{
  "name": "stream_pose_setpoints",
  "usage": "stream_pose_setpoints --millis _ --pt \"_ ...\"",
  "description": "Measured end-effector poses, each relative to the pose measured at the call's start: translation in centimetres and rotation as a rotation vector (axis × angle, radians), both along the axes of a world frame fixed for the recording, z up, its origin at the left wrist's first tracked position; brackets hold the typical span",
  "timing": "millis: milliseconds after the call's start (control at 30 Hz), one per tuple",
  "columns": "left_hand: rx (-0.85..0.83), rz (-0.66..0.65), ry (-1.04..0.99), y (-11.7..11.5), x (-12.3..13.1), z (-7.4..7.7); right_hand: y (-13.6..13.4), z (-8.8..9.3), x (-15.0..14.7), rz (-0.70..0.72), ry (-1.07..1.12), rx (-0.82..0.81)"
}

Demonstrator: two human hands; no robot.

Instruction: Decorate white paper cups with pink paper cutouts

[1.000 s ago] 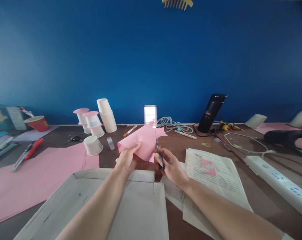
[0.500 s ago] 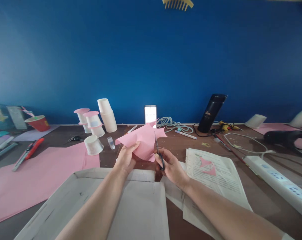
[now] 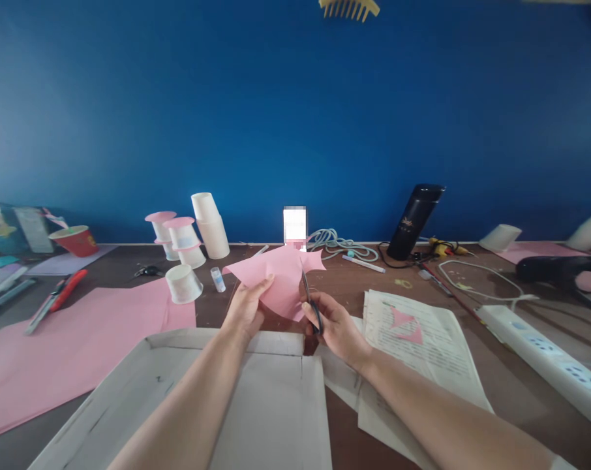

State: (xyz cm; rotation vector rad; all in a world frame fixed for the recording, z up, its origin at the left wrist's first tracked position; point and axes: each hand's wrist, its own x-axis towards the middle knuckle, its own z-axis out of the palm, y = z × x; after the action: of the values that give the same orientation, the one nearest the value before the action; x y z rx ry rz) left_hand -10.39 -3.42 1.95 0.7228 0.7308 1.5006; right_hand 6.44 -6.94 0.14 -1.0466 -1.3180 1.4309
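Observation:
My left hand (image 3: 247, 308) pinches the lower left edge of a pink paper piece (image 3: 280, 274), holding it up above the table. My right hand (image 3: 335, 326) grips black-handled scissors (image 3: 309, 299), whose blades point up and cut into the paper's right side. Both hands hover just beyond the far rim of a shallow grey cardboard tray (image 3: 197, 405).
A large pink sheet (image 3: 75, 339) lies left, printed papers (image 3: 417, 339) with pink scraps right. White paper cups (image 3: 188, 241) stand behind, a small glue tube (image 3: 218, 279) near them. A black flask (image 3: 415, 220), cables, a white power strip (image 3: 540, 352) and a red-handled knife (image 3: 55, 294) surround.
The pink paper has turned a little in my left hand, its left corner rising. The scissors stay at the paper's right side.

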Motion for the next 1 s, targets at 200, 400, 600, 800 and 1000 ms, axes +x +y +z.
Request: stream_pose_setpoints --millis 200,400,600,800,1000 --pt "-0.024 -0.005 0.071 0.0 0.05 0.04 -0.06 0.53 0.04 0.016 0.05 -0.014" --pt "-0.045 -0.015 0.102 -0.13 -0.04 -0.15 -0.13 0.8 0.16 -0.005 0.063 -0.016" --pt "-0.074 -0.026 0.126 -0.27 -0.02 0.15 -0.17 0.82 0.28 0.0 0.059 -0.019" --pt "-0.068 -0.024 0.126 -0.37 0.09 0.43 -0.14 0.66 0.26 0.001 0.066 -0.025" --pt "-0.049 -0.028 0.109 -0.21 -0.18 0.27 -0.27 1.03 0.29 -0.009 0.038 -0.016"
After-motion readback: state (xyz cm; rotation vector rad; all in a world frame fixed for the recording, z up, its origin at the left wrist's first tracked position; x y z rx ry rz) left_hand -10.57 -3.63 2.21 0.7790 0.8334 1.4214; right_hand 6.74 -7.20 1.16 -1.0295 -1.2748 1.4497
